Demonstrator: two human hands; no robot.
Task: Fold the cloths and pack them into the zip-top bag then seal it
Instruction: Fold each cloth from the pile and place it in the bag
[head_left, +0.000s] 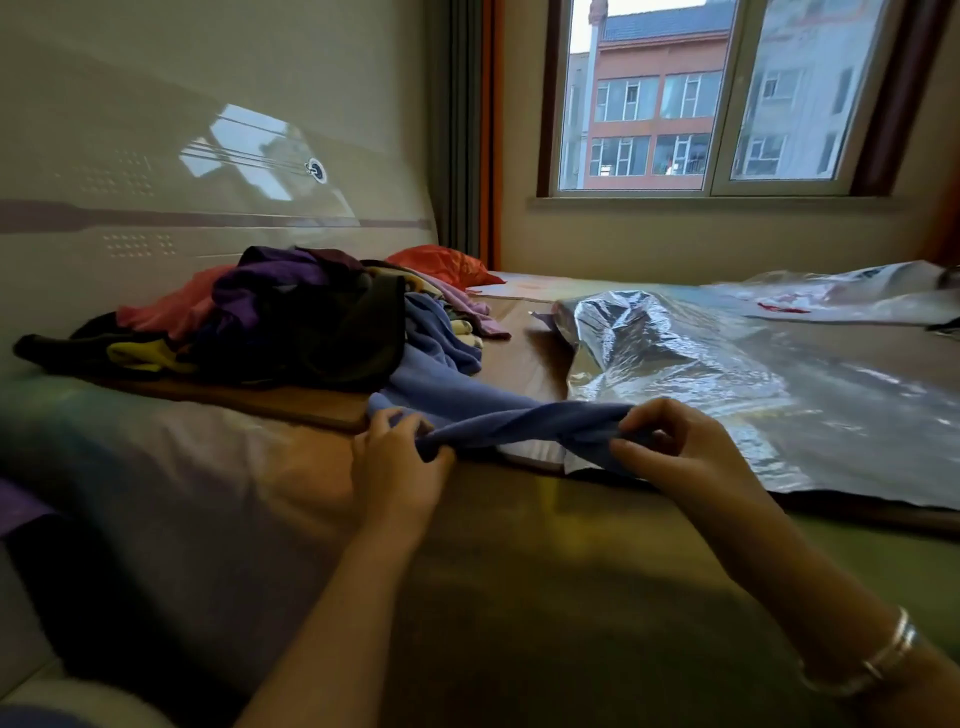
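Home bedroom: bed (519, 597), headboard (208, 171), window (717, 98).

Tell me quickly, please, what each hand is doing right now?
Left hand: grips one end of the twisted blue fleece cloth.
Right hand: pinches the cloth's other end.

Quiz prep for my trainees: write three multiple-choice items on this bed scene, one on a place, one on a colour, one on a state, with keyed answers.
1. Where does the pile of clothes lie relative to the clear bag?
A. On its left
B. Inside it
C. On its right

2. What colour is the cloth held between the hands?
A. Red
B. Blue
C. Yellow

3. How does that cloth look?
A. Folded flat
B. Twisted between the hands
C. Sealed in the bag

Answers: 1 A, the pile lies left of the bag. 2 B, it is blue. 3 B, the left hand and right hand grip its twisted span.
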